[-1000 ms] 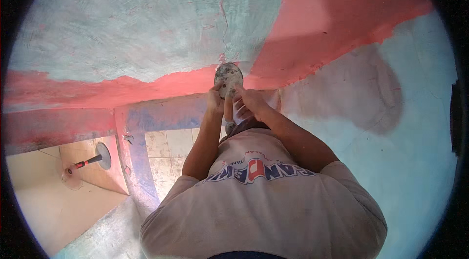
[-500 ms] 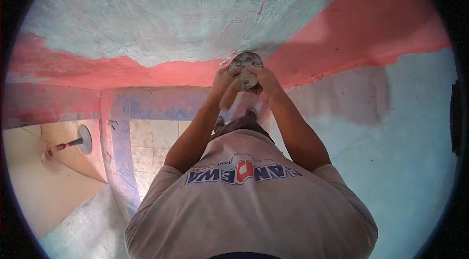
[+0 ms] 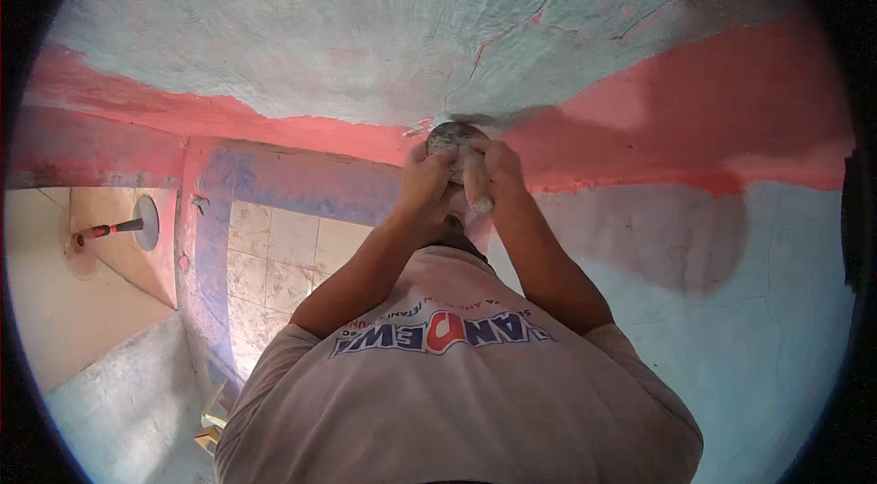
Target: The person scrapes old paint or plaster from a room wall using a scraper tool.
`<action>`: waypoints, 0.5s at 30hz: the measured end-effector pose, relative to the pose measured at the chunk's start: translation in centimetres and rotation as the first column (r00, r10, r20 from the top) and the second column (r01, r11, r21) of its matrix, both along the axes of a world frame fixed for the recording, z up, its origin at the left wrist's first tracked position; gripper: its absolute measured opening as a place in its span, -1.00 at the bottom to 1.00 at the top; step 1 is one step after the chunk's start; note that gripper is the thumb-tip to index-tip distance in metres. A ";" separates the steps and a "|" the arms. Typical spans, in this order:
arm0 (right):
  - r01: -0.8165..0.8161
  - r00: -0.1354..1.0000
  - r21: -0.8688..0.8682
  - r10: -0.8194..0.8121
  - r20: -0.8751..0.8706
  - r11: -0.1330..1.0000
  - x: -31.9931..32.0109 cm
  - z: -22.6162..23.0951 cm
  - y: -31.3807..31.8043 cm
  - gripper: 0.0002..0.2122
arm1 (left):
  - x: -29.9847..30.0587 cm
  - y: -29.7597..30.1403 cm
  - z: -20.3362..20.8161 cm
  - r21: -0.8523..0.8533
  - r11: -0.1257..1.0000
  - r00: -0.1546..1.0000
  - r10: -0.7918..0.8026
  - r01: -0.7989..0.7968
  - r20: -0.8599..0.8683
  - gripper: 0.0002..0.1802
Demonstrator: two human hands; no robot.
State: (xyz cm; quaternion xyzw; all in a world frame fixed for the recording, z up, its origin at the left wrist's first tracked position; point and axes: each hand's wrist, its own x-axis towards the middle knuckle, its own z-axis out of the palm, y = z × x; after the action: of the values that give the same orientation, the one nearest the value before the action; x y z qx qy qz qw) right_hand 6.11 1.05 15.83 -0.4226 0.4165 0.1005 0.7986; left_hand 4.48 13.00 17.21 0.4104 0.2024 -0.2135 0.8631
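Observation:
Both my arms reach up toward a wall painted pale teal (image 3: pixel 365 36) with a pink-red band (image 3: pixel 311 130). Between my hands is a round, blotchy grey-and-dark scraper-like tool (image 3: pixel 449 139) with a pale wooden-looking handle (image 3: pixel 476 183) pointing down; its exact kind is unclear. My left hand (image 3: pixel 426 177) is closed on the tool's left side, thumb on its face. The fingers of my right hand (image 3: pixel 501 166) wrap its right side beside the handle. The tool's upper edge is close to the lower border of the teal area; whether it touches cannot be told.
Cracks (image 3: pixel 521 27) run through the teal paint. At the left, a round grey disc tool (image 3: pixel 146 223) with a red-and-black handle is by a cream panel. A tiled floor (image 3: pixel 274 256) shows beyond my left arm. Wooden pieces (image 3: pixel 208 436) lie at the lower left. Light-blue wall (image 3: pixel 731 356) fills the right.
The tool and both hands sit slightly lower in view. Its handle, blurred by my left hand before, now hangs beside my right hand. The whole view has shifted, showing more of the wall's cracks.

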 end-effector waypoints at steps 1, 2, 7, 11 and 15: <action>-0.185 0.979 -0.193 0.198 0.050 0.964 0.4 -2.3 -0.2 -0.85 | 0.3 -0.1 -1.4 -0.003 1.000 1.000 0.007 -0.007 -0.009 -0.82; -0.346 0.916 -0.384 0.398 0.060 0.856 0.4 -4.3 -0.4 -0.85 | 0.7 -0.3 -3.5 -0.006 1.000 1.000 0.011 -0.011 -0.011 -0.82; -0.197 0.965 -0.260 0.233 0.118 0.945 -0.8 -4.4 -0.2 -0.82 | -1.5 -1.4 -2.8 0.020 0.985 0.981 0.171 -0.174 0.087 -0.75; -0.174 0.983 -0.132 0.181 0.042 0.976 -0.4 -3.9 -0.2 -0.81 | 0.1 -0.8 -5.6 0.063 0.996 0.988 0.049 -0.059 0.147 -0.72; -0.418 0.769 -0.759 0.639 -0.004 0.499 -0.6 -7.4 -1.9 -0.78 | 0.6 -1.1 -3.9 0.023 0.996 0.992 0.078 -0.081 0.103 -0.70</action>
State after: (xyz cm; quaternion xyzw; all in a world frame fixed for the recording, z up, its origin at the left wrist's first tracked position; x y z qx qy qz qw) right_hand 5.55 -0.87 8.45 -0.8183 0.1526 0.1098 0.5431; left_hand 5.12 11.91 13.35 0.4242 0.1770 -0.1550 0.8745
